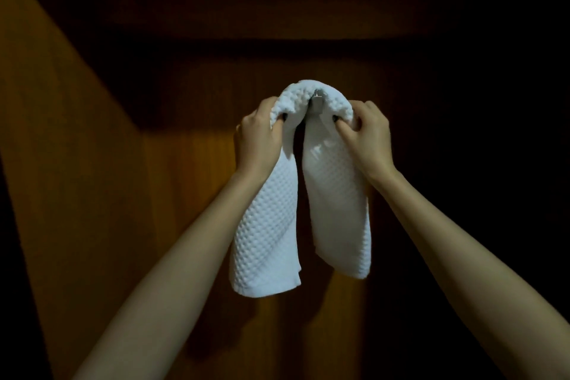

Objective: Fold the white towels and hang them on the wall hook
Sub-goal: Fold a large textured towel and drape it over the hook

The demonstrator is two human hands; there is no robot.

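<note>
Right hand (368, 133) fingertips, hook (318, 98) under towel (336, 194)

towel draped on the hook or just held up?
Draped: the white towel arches over the metal hook, halves hanging either side. Left hand and right hand grip it near the top.

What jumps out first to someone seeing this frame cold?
The white waffle towel, bright against the dark wooden wall, draped over a small metal hook at centre with both ends hanging down. Next, the two bare arms reaching up from the bottom corners: the left hand and right hand each grip the towel just below the hook, one on each side.
</note>
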